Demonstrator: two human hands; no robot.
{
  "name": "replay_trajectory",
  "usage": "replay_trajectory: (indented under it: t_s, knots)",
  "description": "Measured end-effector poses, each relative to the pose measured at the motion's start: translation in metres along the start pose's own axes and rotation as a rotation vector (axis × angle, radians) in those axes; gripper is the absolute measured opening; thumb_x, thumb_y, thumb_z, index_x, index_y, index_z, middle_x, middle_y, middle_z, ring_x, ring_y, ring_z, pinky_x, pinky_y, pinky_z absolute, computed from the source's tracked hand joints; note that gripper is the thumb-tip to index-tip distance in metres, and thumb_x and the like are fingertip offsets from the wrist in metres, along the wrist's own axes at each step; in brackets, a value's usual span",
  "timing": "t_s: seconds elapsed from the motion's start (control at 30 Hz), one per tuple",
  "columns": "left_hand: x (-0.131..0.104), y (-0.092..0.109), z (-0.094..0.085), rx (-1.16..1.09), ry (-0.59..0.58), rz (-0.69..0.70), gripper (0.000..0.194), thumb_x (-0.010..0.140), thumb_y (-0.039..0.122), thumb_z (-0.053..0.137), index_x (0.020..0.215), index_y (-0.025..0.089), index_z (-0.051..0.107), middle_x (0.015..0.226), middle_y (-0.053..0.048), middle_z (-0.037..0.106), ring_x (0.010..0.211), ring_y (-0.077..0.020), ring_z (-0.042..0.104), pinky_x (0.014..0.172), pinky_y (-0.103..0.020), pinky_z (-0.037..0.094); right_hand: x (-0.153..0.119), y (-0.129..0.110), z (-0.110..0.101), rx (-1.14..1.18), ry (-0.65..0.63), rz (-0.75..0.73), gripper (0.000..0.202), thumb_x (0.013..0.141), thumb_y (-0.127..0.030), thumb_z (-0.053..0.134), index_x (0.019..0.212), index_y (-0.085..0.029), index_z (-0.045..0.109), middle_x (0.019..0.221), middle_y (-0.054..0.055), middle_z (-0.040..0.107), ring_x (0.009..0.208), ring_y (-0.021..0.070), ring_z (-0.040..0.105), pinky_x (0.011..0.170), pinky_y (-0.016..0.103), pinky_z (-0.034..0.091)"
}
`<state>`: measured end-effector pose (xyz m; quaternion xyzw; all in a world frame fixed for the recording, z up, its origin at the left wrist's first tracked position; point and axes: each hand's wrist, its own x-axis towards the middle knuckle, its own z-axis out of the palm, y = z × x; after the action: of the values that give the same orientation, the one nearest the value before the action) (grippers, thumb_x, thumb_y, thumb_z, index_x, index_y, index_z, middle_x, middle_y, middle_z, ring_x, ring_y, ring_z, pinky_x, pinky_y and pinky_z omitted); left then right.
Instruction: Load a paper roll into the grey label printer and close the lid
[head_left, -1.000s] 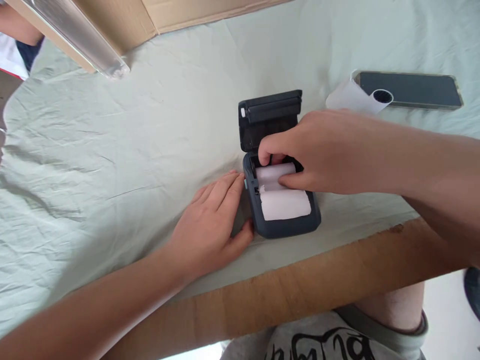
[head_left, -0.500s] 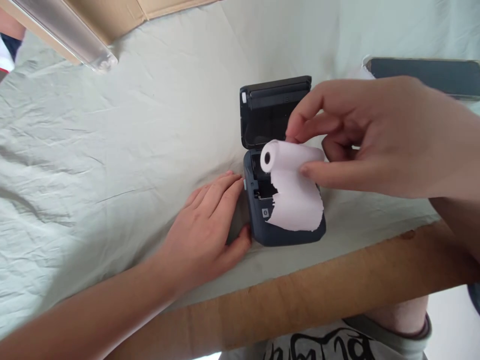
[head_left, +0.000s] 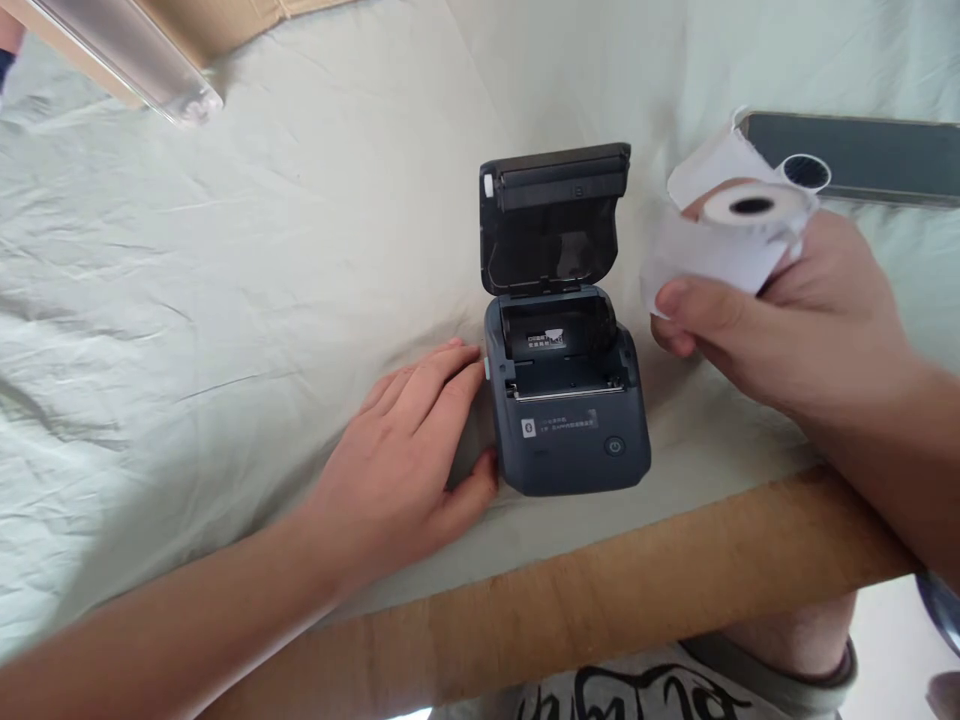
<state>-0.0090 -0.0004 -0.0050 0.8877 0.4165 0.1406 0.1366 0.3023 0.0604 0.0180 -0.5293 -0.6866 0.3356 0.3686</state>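
A dark blue label printer (head_left: 574, 450) sits on the cloth with its black lid (head_left: 555, 220) raised. Its paper bay shows no roll inside. My left hand (head_left: 405, 440) lies flat at the printer's left side, fingers stretched out and fingertips touching or almost touching the casing. To the right of the printer, my right hand (head_left: 810, 310) grips a white paper roll (head_left: 720, 245), its dark core facing up and a loose paper end hanging to the left by my thumb. Just behind it is another white roll (head_left: 821, 180) with a dark core, partly hidden.
A smartphone (head_left: 892, 160) in a clear case lies at the far right. At the upper left stand a cardboard box (head_left: 232, 25) and a clear plastic piece (head_left: 142, 60). A wooden edge (head_left: 600, 590) runs along the front of the pale cloth (head_left: 300, 200).
My right hand has lifted the paper roll away from the printer to the right and turned it core upward, uncovering the bay. My left hand has stayed beside the printer.
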Motion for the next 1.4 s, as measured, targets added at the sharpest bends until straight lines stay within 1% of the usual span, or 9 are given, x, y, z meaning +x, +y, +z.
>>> replay_trajectory:
  t_s: [0.07, 0.17, 0.33, 0.5, 0.7, 0.83, 0.93, 1.13, 1.4]
  knots:
    - [0.0, 0.0, 0.0, -0.002, 0.0, -0.003, 0.061, 0.11, 0.028, 0.061, 0.17, 0.021, 0.055, 0.172, -0.018, 0.071, 0.165, -0.0408, 0.068, 0.135, -0.06, 0.064, -0.004, 0.002, 0.0, -0.106, -0.018, -0.14, 0.034, 0.101, -0.051, 0.078, 0.091, -0.026, 0.057, 0.079, -0.005, 0.06, 0.072, 0.0136, 0.064, 0.07, 0.032, 0.051]
    - [-0.001, 0.001, 0.0, -0.004, 0.004, -0.001, 0.06, 0.109, 0.028, 0.062, 0.169, 0.021, 0.055, 0.171, -0.018, 0.071, 0.164, -0.0412, 0.068, 0.134, -0.061, 0.064, -0.006, 0.008, -0.001, -0.219, -0.069, -0.319, 0.027, 0.108, -0.043, 0.076, 0.094, -0.026, 0.061, 0.083, -0.006, 0.065, 0.073, 0.0131, 0.065, 0.068, 0.031, 0.05]
    - [0.0, 0.0, 0.0, -0.005, 0.002, 0.002, 0.056, 0.11, 0.03, 0.062, 0.165, 0.02, 0.059, 0.17, -0.019, 0.072, 0.163, -0.0418, 0.069, 0.133, -0.06, 0.065, -0.005, 0.018, -0.003, -0.325, -0.026, -0.409, 0.026, 0.115, -0.052, 0.073, 0.117, -0.027, 0.066, 0.111, -0.001, 0.08, 0.098, 0.0204, 0.081, 0.085, 0.04, 0.067]
    - [0.001, -0.001, -0.001, -0.001, -0.005, 0.005, 0.053, 0.11, 0.028, 0.061, 0.162, 0.019, 0.062, 0.171, -0.019, 0.071, 0.164, -0.042, 0.068, 0.134, -0.06, 0.065, -0.006, 0.02, -0.003, -0.35, -0.041, -0.371, 0.024, 0.119, -0.044, 0.066, 0.135, -0.027, 0.063, 0.128, 0.002, 0.081, 0.115, 0.0218, 0.082, 0.097, 0.044, 0.072]
    - [0.002, 0.0, -0.001, -0.011, -0.014, -0.003, 0.05, 0.112, 0.031, 0.057, 0.158, 0.015, 0.067, 0.169, -0.024, 0.072, 0.162, -0.0453, 0.069, 0.132, -0.065, 0.066, -0.004, 0.013, 0.001, -0.29, -0.064, -0.178, 0.029, 0.105, -0.039, 0.068, 0.132, -0.027, 0.065, 0.126, 0.006, 0.082, 0.107, 0.0259, 0.081, 0.089, 0.046, 0.072]
    - [0.002, 0.001, -0.001, -0.048, -0.01, -0.015, 0.052, 0.109, 0.03, 0.059, 0.16, 0.02, 0.068, 0.167, -0.02, 0.073, 0.163, -0.0455, 0.069, 0.132, -0.066, 0.066, -0.003, 0.012, 0.001, -0.308, -0.065, -0.166, 0.033, 0.105, -0.045, 0.068, 0.134, -0.029, 0.066, 0.124, 0.006, 0.081, 0.103, 0.0261, 0.079, 0.085, 0.046, 0.071]
    - [0.003, 0.001, -0.001, -0.034, -0.012, -0.014, 0.051, 0.11, 0.03, 0.058, 0.159, 0.017, 0.067, 0.166, -0.021, 0.073, 0.163, -0.0451, 0.068, 0.132, -0.064, 0.066, -0.003, 0.011, 0.001, -0.301, -0.061, -0.145, 0.035, 0.102, -0.047, 0.067, 0.131, -0.027, 0.066, 0.119, 0.007, 0.08, 0.096, 0.0248, 0.077, 0.082, 0.045, 0.071]
    - [0.003, 0.0, -0.002, -0.015, -0.011, -0.012, 0.05, 0.112, 0.031, 0.057, 0.159, 0.018, 0.065, 0.167, -0.021, 0.073, 0.164, -0.044, 0.068, 0.133, -0.064, 0.065, -0.002, 0.008, 0.004, -0.256, -0.066, -0.114, 0.034, 0.1, -0.044, 0.067, 0.129, -0.027, 0.067, 0.113, 0.005, 0.081, 0.088, 0.0219, 0.075, 0.095, 0.049, 0.073]
    - [0.003, 0.0, 0.0, -0.028, -0.028, -0.043, 0.049, 0.11, 0.033, 0.056, 0.157, 0.024, 0.066, 0.168, -0.016, 0.073, 0.166, -0.0409, 0.066, 0.135, -0.062, 0.063, -0.002, 0.007, 0.003, -0.235, -0.056, -0.122, 0.032, 0.099, -0.044, 0.068, 0.127, -0.029, 0.065, 0.113, 0.004, 0.082, 0.09, 0.0221, 0.076, 0.093, 0.048, 0.073]
